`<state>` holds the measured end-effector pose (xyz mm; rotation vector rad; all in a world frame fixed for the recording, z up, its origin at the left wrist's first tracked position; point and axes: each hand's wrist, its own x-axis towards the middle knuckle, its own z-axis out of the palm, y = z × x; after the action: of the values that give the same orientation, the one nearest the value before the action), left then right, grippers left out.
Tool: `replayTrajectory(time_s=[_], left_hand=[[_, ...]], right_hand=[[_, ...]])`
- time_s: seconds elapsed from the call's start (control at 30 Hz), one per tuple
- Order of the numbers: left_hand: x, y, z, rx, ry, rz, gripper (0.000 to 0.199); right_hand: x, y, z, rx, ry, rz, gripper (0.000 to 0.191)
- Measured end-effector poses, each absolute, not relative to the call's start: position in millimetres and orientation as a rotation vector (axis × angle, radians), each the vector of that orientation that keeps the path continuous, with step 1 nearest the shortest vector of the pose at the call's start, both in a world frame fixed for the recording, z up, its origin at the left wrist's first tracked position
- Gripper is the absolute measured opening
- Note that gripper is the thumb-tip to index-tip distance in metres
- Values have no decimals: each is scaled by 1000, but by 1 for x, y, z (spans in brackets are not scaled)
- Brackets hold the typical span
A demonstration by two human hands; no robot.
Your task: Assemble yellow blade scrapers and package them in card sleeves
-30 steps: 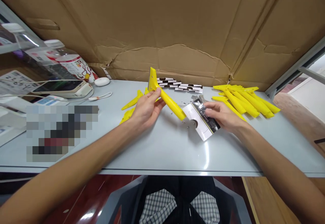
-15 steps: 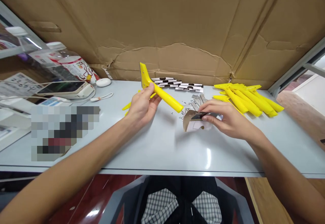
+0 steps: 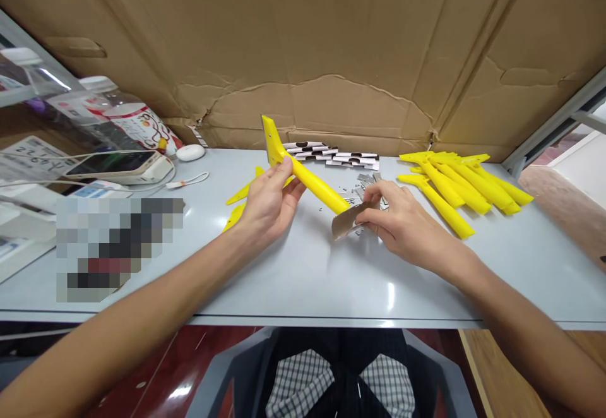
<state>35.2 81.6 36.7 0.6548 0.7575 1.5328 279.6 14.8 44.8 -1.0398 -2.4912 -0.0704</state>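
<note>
Gripping the yellow tool [image 3: 322, 191] by its neck, the left hand [image 3: 272, 200] has thumb and fingers closed round it, its flat head up and away, its round handle slanting down to the right above the table [image 3: 284, 285]. Over on the other side, the right hand [image 3: 400, 219] pinches a curved brown card [image 3: 344, 223] right at the handle's lower end; can't tell whether the two touch or whether the tip sits inside.

Behind the card, small metal bits [image 3: 344, 191] lie loose on the table, straight on the surface, with flat metal pieces [image 3: 376, 178] partly hidden by the fingers. At the back, white-and-black card packs [image 3: 353, 160] lie overlapping; what they contain can't be seen.

Out right, a fanned pile of yellow handles [image 3: 461, 181]; to the left, more yellow pieces [image 3: 243, 192] by the wrist. Far left, a white-capped bottle [image 3: 137, 121] with a red-and-white label leans beside a second bottle [image 3: 23, 58], the contents of both unclear, and a phone [image 3: 111, 162] lies below.
</note>
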Motion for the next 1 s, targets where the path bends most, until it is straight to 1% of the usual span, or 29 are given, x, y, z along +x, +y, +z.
replayTrajectory(time_s=[0.2,0.47,0.6,0.8,0.9,1.0], left_hand=[[32,80,40,690,698,1581,10],[30,78,41,794,742,1598,9],[35,74,38,842,752,1583,10],[43,69,26,887,801,1492,12],[48,67,20,913,805,1439,17],[52,63,18,907,793,1390,18]], right_hand=[[280,20,40,-1143,-2590,12,40],[277,20,39,-1230,-2713,51,38],[277,20,39,-1204,-2704,75,39],[276,22,38,-1074,-2561,23,34],[275,23,38,-1022,-2462,-18,25],[272,25,36,-978,-2382,0,18]])
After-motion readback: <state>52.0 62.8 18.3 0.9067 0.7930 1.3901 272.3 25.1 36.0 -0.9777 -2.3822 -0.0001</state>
